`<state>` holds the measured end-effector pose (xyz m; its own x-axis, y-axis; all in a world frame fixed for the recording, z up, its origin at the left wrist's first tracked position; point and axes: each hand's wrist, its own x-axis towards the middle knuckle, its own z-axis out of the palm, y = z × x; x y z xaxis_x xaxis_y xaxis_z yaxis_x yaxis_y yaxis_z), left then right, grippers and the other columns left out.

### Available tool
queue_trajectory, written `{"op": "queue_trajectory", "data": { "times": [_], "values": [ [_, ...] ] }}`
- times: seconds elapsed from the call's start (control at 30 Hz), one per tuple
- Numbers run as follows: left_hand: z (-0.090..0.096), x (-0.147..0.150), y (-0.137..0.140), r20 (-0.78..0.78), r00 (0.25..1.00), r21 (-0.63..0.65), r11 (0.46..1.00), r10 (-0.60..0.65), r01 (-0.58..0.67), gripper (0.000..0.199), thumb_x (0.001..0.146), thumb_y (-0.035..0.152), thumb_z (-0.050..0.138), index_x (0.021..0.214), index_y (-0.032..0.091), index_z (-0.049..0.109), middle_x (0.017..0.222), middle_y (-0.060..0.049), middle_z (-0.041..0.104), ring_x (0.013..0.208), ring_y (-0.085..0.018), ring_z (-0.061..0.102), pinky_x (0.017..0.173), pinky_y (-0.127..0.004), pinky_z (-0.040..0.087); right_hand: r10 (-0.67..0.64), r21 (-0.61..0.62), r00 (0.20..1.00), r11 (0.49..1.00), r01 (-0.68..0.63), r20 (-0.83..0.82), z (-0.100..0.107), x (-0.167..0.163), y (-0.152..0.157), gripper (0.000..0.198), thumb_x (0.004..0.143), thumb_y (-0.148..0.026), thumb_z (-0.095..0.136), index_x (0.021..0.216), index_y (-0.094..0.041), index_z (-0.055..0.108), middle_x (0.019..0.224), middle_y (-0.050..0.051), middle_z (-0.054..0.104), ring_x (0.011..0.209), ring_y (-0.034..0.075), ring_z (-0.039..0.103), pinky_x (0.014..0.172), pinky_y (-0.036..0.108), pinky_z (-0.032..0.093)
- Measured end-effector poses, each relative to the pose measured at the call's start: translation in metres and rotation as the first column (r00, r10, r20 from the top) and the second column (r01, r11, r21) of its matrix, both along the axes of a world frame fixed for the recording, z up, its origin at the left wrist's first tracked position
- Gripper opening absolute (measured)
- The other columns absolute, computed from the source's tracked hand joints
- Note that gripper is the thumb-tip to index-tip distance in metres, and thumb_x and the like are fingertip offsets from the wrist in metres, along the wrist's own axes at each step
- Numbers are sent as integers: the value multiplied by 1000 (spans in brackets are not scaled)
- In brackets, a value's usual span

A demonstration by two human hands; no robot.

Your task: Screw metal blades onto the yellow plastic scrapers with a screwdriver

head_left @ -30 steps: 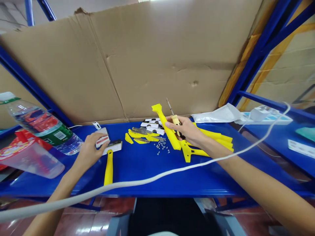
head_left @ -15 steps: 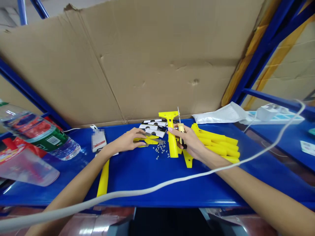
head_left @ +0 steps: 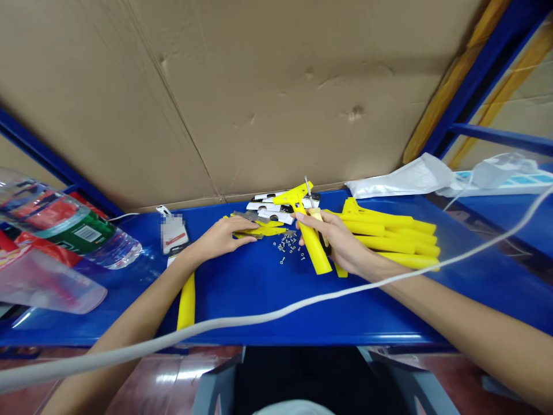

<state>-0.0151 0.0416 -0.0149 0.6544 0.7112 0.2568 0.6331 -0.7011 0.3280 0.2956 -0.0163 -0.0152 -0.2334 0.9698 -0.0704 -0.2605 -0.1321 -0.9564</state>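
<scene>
My right hand point(head_left: 341, 239) is closed around a yellow scraper handle point(head_left: 314, 248) with a T-shaped head. The same hand holds a screwdriver point(head_left: 315, 214), its metal shaft pointing up beside that head. My left hand point(head_left: 222, 236) is at a small pile of flat yellow pieces point(head_left: 272, 229) and thin grey blades, its thumb and fingers closed about a yellow piece at the pile's left side. Small screws point(head_left: 288, 244) lie scattered between my hands. Behind them are white and black cards or sleeves point(head_left: 276, 214).
Several yellow handles point(head_left: 389, 239) are piled on the right of the blue table point(head_left: 259, 294). Another yellow handle point(head_left: 186, 302) lies near my left forearm. A bottle point(head_left: 86, 230), plastic cup point(head_left: 52, 282) and card holder point(head_left: 174, 230) stand left. A white cable point(head_left: 259, 318) crosses in front.
The handle in my right hand has tilted, its lower end swinging right and its head turning. My left hand stays at the yellow pieces. The view has tipped downward.
</scene>
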Motion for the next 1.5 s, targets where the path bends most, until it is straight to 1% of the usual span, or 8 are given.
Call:
{"op": "queue_trajectory", "data": {
  "times": [0.2,0.47,0.67,1.0,1.1,1.2,1.33,1.5],
  "values": [
    [1,7,-7,48,999,-29,1000,-6,8,28,100,41,71,123,31,85,121,-8,84,111,-28,77,105,-41,56,22,-15,1000,1000,-23,-12,-3,-1,-1,41,79,-49,95,101,-22,72,92,0,73,66,13,68,57,25,54],
    [-1,2,-1,31,999,5,1000,17,-17,35,96,45,77,127,30,83,144,-11,73,136,-33,64,120,-55,45,-1,-20,1000,1000,1,-7,0,-1,-2,40,78,-48,97,97,-20,74,92,1,72,65,12,67,55,23,52],
    [-2,4,0,112,994,-27,1000,1,2,22,99,42,73,112,33,88,116,-8,85,112,-29,76,111,-48,53,-2,-17,1000,1000,2,-9,2,-2,-4,39,77,-44,96,96,-21,71,90,0,72,63,12,65,54,25,51],
    [1,1,-3,242,954,30,981,178,-190,26,99,45,69,104,29,89,111,-7,86,99,-29,81,93,-41,61,-1,7,1000,1000,0,7,4,-2,-4,42,77,-48,96,97,-21,72,88,1,72,62,11,63,55,24,53],
    [11,6,-7,423,871,57,952,249,-300,26,98,46,72,105,25,86,109,-8,85,99,-27,80,94,-37,60,-5,16,998,1000,4,60,3,-2,-4,47,77,-55,95,97,-20,72,88,1,72,60,10,61,54,25,52],
    [28,13,-12,674,679,-64,939,290,-337,35,92,46,80,115,19,79,107,-10,84,100,-26,80,92,-35,62,19,55,998,998,-23,67,0,-2,-3,50,82,-64,88,100,-20,72,86,1,73,58,9,58,50,23,47],
    [57,23,-18,850,424,-271,950,311,-154,55,83,37,90,131,18,70,107,-11,82,97,-25,81,80,-33,65,69,77,998,995,-69,4,0,-3,-3,47,88,-65,81,96,-19,73,83,2,74,61,11,60,53,24,47],
    [87,42,-17,918,269,-311,950,293,26,34,88,23,85,119,21,70,116,-9,79,119,-27,76,96,-42,67,57,99,998,993,-59,18,8,-3,-5,48,77,-62,91,86,-19,70,73,1,71,55,12,57,48,26,39]
  ]
}}
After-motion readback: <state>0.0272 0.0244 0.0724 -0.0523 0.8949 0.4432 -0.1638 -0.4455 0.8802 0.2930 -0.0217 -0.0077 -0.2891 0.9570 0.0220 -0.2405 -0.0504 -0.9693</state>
